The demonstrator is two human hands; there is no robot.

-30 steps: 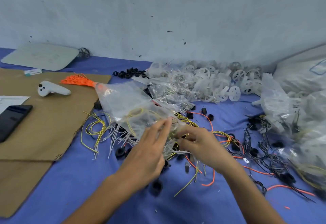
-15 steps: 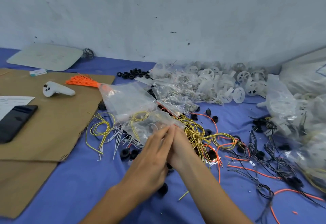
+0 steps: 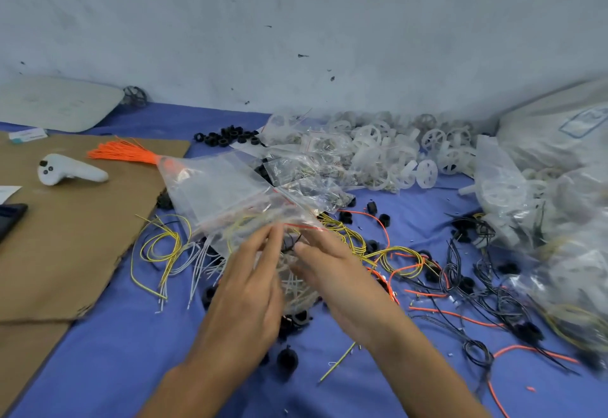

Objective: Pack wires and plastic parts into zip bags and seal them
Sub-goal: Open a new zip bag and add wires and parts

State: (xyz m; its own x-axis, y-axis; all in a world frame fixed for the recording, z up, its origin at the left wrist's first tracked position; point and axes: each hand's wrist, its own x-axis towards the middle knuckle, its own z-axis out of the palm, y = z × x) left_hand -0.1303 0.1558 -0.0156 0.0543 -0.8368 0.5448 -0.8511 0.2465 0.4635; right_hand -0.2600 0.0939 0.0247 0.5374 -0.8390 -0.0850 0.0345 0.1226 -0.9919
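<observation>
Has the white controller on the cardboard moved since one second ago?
No. The white controller lies at the same spot on the cardboard, just left of the orange wire bundle; only the camera shifted.

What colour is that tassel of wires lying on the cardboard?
Bright orange; the tassel of wires shows best in the head view.

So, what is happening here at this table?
A person is packing small parts. The left hand and the right hand meet, fingers mostly straight, over a small clear bag of wires on the blue table. Blur hides whether it is sealed. Loose yellow wires, black rings and white plastic wheels lie around, unpacked.
</observation>
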